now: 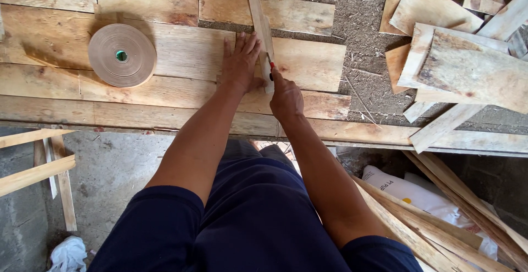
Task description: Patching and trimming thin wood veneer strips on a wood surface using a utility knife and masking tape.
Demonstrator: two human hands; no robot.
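Hands meet near the middle of a bench made of rough planks (165, 93). The left hand (240, 63) lies flat and open, palm down, with the fingers spread and pointing away from the person. It presses on a plank and its fingertips touch the side of a thin strip (258, 14) of pale wood. This strip runs from the hands away to the far edge of the view, and its near end lies between the two hands.

The right hand (286, 97) is closed around a small tool (271, 66). Only a red tip shows above the fist, so I cannot tell what kind of tool it is. The tip rests against the near end of the strip, just beside the left thumb.

Left of the left hand, well apart from it, a big roll (122, 55) of brown tape lies flat on the planks; its core looks green. Right of the right hand, beyond the end of the planks, the surface is covered with sawdust, and a heap of offcuts (456, 57) lies there.

Below the grip, nearer to the person, dark blue trousers (258, 217) fill the view. More slats (440, 217) lean to the right of the right forearm over a white bag (418, 195). On the left side some slats (33, 173) stand over the concrete floor, and a white rag (69, 254) lies near them.
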